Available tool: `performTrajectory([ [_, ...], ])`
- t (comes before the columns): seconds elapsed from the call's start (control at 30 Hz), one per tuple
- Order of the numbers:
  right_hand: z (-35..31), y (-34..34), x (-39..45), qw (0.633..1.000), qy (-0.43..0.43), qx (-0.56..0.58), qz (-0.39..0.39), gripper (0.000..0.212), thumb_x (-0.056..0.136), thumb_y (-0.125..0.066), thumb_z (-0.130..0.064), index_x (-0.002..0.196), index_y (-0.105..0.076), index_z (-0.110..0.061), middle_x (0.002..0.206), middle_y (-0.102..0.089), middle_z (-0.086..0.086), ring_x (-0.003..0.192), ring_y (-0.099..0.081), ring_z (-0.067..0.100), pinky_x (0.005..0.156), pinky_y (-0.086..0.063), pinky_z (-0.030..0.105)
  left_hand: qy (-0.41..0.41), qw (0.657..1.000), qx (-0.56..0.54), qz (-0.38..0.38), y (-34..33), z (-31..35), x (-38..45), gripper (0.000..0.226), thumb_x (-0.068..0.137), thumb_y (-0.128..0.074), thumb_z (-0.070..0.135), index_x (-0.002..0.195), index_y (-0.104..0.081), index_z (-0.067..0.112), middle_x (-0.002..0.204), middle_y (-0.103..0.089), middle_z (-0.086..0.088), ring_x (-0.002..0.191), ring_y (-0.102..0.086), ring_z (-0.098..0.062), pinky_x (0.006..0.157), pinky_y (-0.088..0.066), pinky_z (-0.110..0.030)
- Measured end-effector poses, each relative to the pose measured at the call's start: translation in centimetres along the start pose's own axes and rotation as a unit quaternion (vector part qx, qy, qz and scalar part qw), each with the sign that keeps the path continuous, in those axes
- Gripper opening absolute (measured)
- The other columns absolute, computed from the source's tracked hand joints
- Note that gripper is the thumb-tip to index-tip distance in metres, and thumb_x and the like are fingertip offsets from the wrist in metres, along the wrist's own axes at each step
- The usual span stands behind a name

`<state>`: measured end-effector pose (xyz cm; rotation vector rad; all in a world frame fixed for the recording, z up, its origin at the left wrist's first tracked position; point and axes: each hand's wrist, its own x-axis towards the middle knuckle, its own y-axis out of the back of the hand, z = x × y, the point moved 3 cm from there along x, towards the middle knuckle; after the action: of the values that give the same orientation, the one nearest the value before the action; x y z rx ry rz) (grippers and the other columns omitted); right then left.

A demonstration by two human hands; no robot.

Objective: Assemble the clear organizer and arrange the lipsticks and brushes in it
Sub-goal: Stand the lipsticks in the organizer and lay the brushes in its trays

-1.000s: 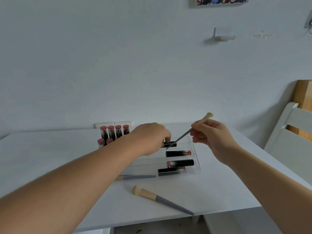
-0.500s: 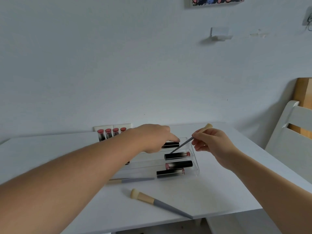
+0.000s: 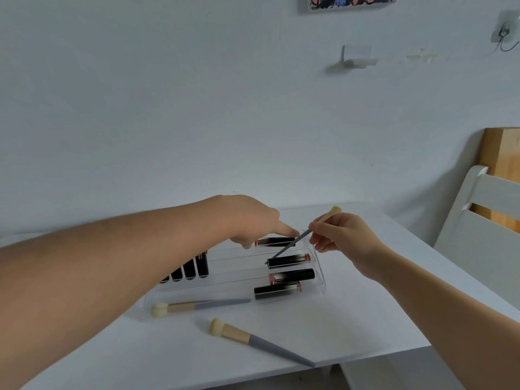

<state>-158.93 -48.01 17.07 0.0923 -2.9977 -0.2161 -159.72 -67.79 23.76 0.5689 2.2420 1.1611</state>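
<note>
A clear stepped organizer [image 3: 320, 280] lies on the white table [image 3: 365, 319]. Several black lipsticks with pink ends [image 3: 291, 275] lie across its right tiers, and several more [image 3: 190, 270] stand at its left, partly behind my left arm. My left hand [image 3: 250, 220] hovers over the back tier with the index finger stretched toward the rear lipstick [image 3: 274, 242], holding nothing. My right hand [image 3: 346, 237] pinches a thin grey-handled brush [image 3: 287, 249], its tip down at the second tier. Another brush [image 3: 202, 304] lies in the front tier.
A larger brush [image 3: 259, 342] lies loose on the table near the front edge. A white chair [image 3: 484, 226] and a wooden board [image 3: 501, 164] stand at the right. The white wall rises just behind the table.
My left hand has lifted and opened, its index finger now pointing at the rear lipstick. My right hand has lowered the thin brush, tip toward the second tier. The view has shifted slightly.
</note>
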Motion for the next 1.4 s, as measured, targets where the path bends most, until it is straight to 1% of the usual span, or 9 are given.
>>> performTrajectory([
  [0.13, 0.0, 0.1, 0.1, 1.0, -0.002, 0.003, -0.005, 0.013, 0.092, -0.071, -0.014, 0.084, -0.076, -0.005, 0.075, -0.074, 0.009, 0.065, -0.067, 0.017, 0.069, -0.058, 0.03, -0.012, 1.0, -0.007, 0.004, -0.2, -0.4, 0.1, 0.092, 0.092, -0.07, 0.016, 0.153, -0.014, 0.056, 0.11, -0.04, 0.005, 0.082, -0.049, -0.021, 0.06, -0.036, -0.034],
  [0.33, 0.5, 0.2, 0.2, 0.998, -0.034, 0.051, -0.019, 0.01, 0.091, -0.071, -0.012, 0.089, -0.075, -0.003, 0.079, -0.073, 0.012, 0.067, -0.066, 0.019, 0.068, -0.055, 0.029, -0.028, 0.999, 0.02, 0.006, -0.2, -0.5, 0.5, 0.084, 0.089, -0.076, 0.023, 0.153, -0.025, 0.043, 0.125, -0.049, 0.003, 0.095, -0.056, -0.024, 0.081, -0.054, -0.046],
  [0.53, 0.3, 1.3, 0.6, 0.995, -0.041, 0.087, -0.024, 0.01, 0.091, -0.07, -0.011, 0.094, -0.071, -0.001, 0.083, -0.073, 0.016, 0.068, -0.066, 0.021, 0.068, -0.057, 0.031, -0.039, 0.999, 0.023, 0.02, -0.8, -0.9, 0.8, 0.096, 0.089, -0.075, 0.021, 0.154, -0.012, 0.053, 0.106, -0.04, 0.008, 0.085, -0.05, -0.02, 0.069, -0.046, -0.038],
  [0.63, 0.2, 1.9, 0.6, 0.995, -0.042, 0.09, -0.022, 0.01, 0.091, -0.071, -0.011, 0.094, -0.072, -0.002, 0.084, -0.073, 0.016, 0.069, -0.067, 0.022, 0.068, -0.057, 0.03, -0.049, 0.998, 0.043, 0.014, -0.8, -1.0, 0.7, 0.094, 0.088, -0.076, 0.021, 0.153, -0.016, 0.052, 0.114, -0.041, 0.005, 0.08, -0.049, -0.021, 0.063, -0.043, -0.037],
  [0.77, -0.1, 2.4, 0.6, 0.99, -0.037, 0.134, -0.025, 0.005, 0.088, -0.073, -0.01, 0.089, -0.072, -0.005, 0.084, -0.072, 0.019, 0.068, -0.068, 0.024, 0.068, -0.058, 0.031, -0.046, 0.998, 0.041, 0.014, -0.6, -1.1, 0.6, 0.086, 0.086, -0.077, 0.023, 0.151, -0.025, 0.045, 0.122, -0.049, 0.006, 0.084, -0.049, -0.021, 0.069, -0.051, -0.04],
  [0.87, -0.3, 2.6, 0.6, 0.986, -0.027, 0.159, -0.034, 0.006, 0.081, -0.073, -0.01, 0.076, -0.074, -0.013, 0.082, -0.072, 0.02, 0.067, -0.068, 0.025, 0.067, -0.059, 0.032, -0.039, 0.998, 0.037, 0.023, -0.4, -1.3, 0.3, 0.081, 0.088, -0.071, 0.018, 0.151, -0.026, 0.042, 0.118, -0.057, 0.006, 0.089, -0.053, -0.022, 0.075, -0.054, -0.041],
  [1.0, -0.6, 3.1, 0.5, 0.985, -0.017, 0.161, -0.063, 0.006, 0.08, -0.072, -0.009, 0.076, -0.073, -0.014, 0.086, -0.072, 0.021, 0.068, -0.068, 0.024, 0.067, -0.059, 0.033, -0.019, 0.999, 0.022, 0.026, -0.2, -2.0, -0.3, 0.08, 0.088, -0.067, 0.017, 0.15, -0.024, 0.044, 0.11, -0.064, 0.004, 0.088, -0.059, -0.024, 0.075, -0.055, -0.041],
  [1.3, -2.0, 0.3, 1.6, 0.994, 0.015, 0.036, -0.102, 0.017, 0.079, -0.078, -0.001, 0.076, -0.075, -0.017, 0.096, -0.077, 0.021, 0.086, -0.073, 0.024, 0.079, -0.054, 0.031, 0.067, 0.976, -0.145, 0.146, 1.8, -5.8, -6.2, 0.084, 0.084, -0.074, 0.028, 0.143, -0.021, 0.055, 0.107, -0.059, 0.023, 0.059, -0.055, 0.0, 0.055, -0.041, -0.028],
  [1.4, -2.8, -2.1, 2.0, 0.992, 0.045, -0.035, -0.109, 0.016, 0.077, -0.082, -0.006, 0.077, -0.078, -0.021, 0.091, -0.079, 0.012, 0.088, -0.073, 0.015, 0.077, -0.051, 0.022, 0.073, 0.964, -0.176, 0.184, 1.3, -4.7, -8.3, 0.084, 0.084, -0.073, 0.03, 0.141, -0.019, 0.059, 0.109, -0.058, 0.026, 0.072, -0.051, 0.018, 0.052, -0.036, -0.025],
])
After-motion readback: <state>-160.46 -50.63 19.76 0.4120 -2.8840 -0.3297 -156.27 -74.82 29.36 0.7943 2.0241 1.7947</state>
